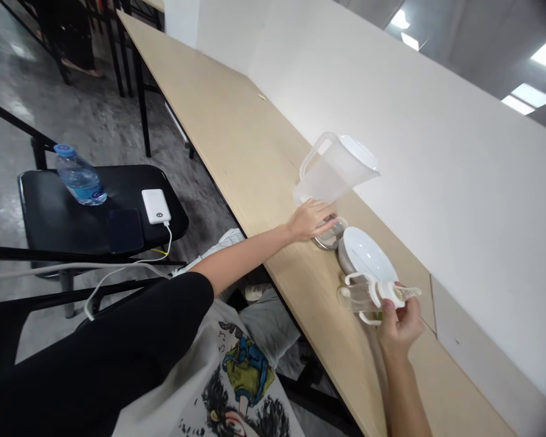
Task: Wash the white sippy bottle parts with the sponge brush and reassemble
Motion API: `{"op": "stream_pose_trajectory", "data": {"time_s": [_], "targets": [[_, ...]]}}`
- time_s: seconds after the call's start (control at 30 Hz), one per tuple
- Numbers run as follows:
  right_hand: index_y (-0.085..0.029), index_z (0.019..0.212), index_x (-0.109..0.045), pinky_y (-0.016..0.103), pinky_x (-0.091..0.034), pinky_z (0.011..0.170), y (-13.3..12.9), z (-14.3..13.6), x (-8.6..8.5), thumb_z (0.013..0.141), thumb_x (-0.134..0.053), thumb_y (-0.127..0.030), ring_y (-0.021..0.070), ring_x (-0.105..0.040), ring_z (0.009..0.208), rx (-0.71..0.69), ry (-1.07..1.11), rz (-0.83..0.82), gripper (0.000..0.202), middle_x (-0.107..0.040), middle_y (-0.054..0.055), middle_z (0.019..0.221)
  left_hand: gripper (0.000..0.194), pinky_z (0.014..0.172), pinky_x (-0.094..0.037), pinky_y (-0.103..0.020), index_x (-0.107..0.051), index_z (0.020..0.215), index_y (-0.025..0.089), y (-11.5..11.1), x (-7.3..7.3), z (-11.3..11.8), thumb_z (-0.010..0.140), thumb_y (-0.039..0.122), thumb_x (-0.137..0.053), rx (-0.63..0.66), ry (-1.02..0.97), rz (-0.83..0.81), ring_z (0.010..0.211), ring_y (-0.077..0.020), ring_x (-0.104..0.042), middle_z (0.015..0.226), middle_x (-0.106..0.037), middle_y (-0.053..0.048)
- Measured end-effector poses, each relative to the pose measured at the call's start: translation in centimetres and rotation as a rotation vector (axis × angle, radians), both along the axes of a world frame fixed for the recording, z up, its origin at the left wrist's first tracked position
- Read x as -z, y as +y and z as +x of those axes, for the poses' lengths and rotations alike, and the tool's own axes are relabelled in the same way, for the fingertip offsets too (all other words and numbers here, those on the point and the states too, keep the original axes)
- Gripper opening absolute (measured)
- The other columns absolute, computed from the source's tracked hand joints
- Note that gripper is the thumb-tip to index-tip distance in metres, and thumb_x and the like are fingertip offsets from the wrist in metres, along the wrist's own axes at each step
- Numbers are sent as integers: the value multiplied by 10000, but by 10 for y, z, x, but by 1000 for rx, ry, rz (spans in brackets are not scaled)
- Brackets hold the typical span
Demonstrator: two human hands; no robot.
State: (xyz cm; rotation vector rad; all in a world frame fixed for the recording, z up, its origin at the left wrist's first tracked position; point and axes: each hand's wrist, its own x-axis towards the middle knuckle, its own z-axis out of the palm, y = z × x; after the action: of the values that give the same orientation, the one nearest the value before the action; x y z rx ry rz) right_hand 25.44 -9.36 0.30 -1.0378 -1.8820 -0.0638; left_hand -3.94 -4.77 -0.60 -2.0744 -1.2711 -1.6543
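Note:
My left hand (313, 220) reaches across the wooden table, its fingers curled over a small clear round container (331, 235). Just beyond it stands a translucent plastic pitcher (339, 167) with a handle and a white lid. My right hand (401, 318) grips a clear baby bottle (361, 296) by its white collar. The bottle lies sideways in the air, its teat pointing right and its white handles sticking out. Between the container and the bottle sits a white bowl (368, 254), partly covered by the bottle. A small green patch shows behind the bottle.
A long wooden table (209, 103) runs along a white partition (368, 79). On a black chair (50, 212) at the left are a water bottle (79, 176), a white power bank (155, 206) with a cable and a dark phone (125, 230). A person sits at the far upper left.

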Motion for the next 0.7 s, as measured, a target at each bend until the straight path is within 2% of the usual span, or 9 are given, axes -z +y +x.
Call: {"op": "stream_pose_trajectory", "data": {"time_s": [0.2,0.43,0.6,0.7], "targets": [[-95,1081,-567,308,-452,636,-8,-4,-4,804,-514,-402,231,-596,805,-13,-47,-26,417,-615,145,1002,288,773,-356,-321,-583,921,144,-1,2,0,922,333,-365,5,-17,19,816,-186,-531,832,-637,-58],[-102,1078,-563,322,-468,646,-5,-2,-2,791,-523,-415,241,-601,814,-32,-26,-26,427,-624,142,1000,282,790,-360,-339,-594,920,146,-1,2,0,918,317,-369,15,-53,-31,832,-198,-537,878,-650,-74],[-111,1080,-557,364,-471,727,-6,0,-3,809,-511,-399,257,-604,859,-67,-61,-24,398,-628,137,1001,241,780,-377,-331,-586,911,149,-9,-3,3,911,279,-383,26,-84,14,829,-190,-549,883,-654,-67],[-131,1102,-549,388,-460,786,-5,4,-3,823,-503,-387,272,-596,922,-87,-55,-65,381,-628,126,1023,220,755,-391,-321,-574,905,149,-20,-9,14,912,245,-377,70,-83,83,788,-176,-555,856,-653,-61]]}}
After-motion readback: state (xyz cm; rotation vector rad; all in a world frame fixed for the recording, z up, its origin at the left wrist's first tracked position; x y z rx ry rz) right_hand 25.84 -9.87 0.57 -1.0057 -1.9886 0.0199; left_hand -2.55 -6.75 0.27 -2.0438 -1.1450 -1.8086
